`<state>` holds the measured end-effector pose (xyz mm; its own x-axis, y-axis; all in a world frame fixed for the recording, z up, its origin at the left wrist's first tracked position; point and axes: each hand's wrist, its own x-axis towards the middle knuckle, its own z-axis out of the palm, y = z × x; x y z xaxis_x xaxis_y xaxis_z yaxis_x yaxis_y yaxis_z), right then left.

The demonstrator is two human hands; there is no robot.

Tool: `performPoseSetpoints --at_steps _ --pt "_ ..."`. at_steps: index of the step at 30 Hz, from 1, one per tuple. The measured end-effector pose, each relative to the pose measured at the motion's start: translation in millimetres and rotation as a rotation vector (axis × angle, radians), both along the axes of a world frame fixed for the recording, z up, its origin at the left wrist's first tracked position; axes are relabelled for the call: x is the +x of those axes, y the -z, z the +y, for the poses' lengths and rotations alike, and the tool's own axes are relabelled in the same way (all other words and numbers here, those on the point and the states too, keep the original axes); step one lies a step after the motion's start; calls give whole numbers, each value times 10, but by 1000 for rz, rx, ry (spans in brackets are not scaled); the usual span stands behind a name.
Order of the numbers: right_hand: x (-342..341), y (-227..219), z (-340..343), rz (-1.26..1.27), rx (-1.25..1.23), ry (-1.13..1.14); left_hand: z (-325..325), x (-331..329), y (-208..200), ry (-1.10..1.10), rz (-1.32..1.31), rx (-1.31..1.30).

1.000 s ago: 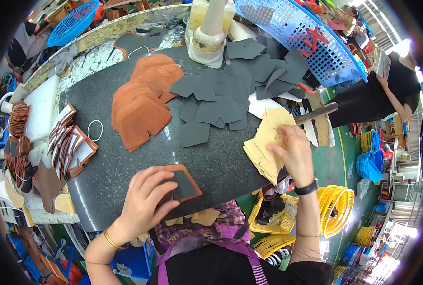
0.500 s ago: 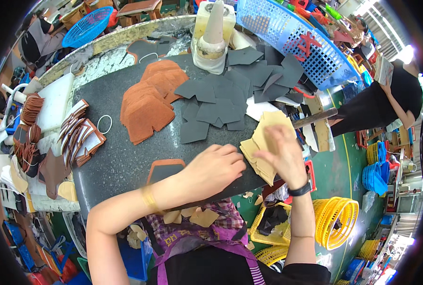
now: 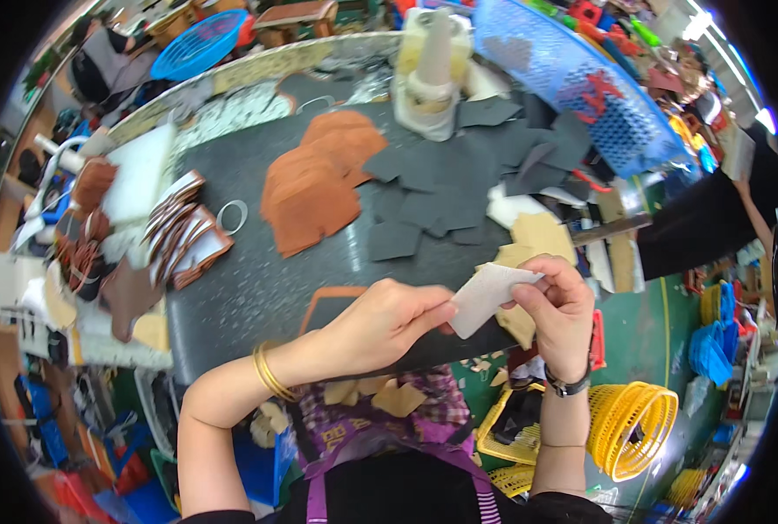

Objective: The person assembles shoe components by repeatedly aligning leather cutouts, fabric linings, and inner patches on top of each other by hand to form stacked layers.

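Between my two hands is a small off-white cut piece point(image 3: 483, 299), raised above the table's front right. My left hand point(image 3: 387, 321) pinches its left edge. My right hand point(image 3: 560, 304) grips its upper right corner between thumb and fingers. Partly behind that piece and my right hand lies a stack of tan cut pieces point(image 3: 542, 237). A dark piece with a rust-brown border point(image 3: 328, 301) lies flat beyond my left forearm, partly covered by it. Farther back are a fanned pile of rust-brown pieces point(image 3: 310, 188) and loose dark grey pieces point(image 3: 441, 205).
A pale pot with a cone-shaped top point(image 3: 428, 87) stands at the back. Behind the grey pieces leans a blue basket point(image 3: 572, 79). Brown-and-white pieces point(image 3: 184, 231) and a white ring point(image 3: 232, 217) lie left. Yellow baskets point(image 3: 638, 428) stand lower right; another person point(image 3: 712, 218) is beyond.
My right hand has come off the tan stack and now holds an off-white piece. My left hand has closed on that piece's other edge. The whole view has shifted slightly.
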<state>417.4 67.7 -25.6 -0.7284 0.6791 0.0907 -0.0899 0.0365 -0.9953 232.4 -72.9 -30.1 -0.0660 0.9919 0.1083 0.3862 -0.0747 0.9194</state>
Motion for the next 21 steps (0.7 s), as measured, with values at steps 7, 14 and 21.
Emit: performPoseSetpoints --at_steps 7,14,21 --pt "-423 -67 -272 -338 174 -372 -985 -51 82 295 388 -595" --pt "-605 -44 -634 -484 168 -655 -1160 -168 220 -65 -268 -195" --pt "-621 228 -763 -306 272 -734 -1244 -220 383 63 -674 -544"
